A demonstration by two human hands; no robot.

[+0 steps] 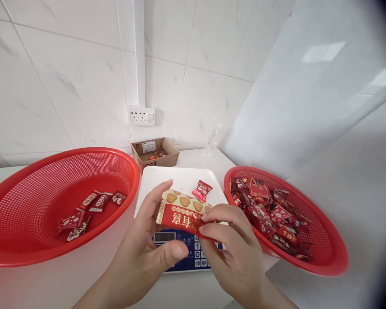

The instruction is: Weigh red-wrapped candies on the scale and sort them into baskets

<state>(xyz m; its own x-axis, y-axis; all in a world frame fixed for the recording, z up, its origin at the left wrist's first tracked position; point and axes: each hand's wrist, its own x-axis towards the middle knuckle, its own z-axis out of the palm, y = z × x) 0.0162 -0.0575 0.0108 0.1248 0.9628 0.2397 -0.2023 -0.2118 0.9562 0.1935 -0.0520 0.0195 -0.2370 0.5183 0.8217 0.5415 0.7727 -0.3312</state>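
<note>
A red and cream biscuit packet with pictures of round biscuits is pinched at its right end by my right hand. My left hand is open around the packet's left end, thumb held away below; whether its fingers touch the wrapper I cannot tell. Both hands are above a digital scale with a white pan and a blue keypad panel, partly covered by the hands. One small pink-red wrapped snack lies on the pan.
On the left stands a red perforated basket with several wrapped snacks. To the right, another red basket holds a heap of them. Behind the scale are a cardboard box and a clear plastic bottle, near the tiled wall.
</note>
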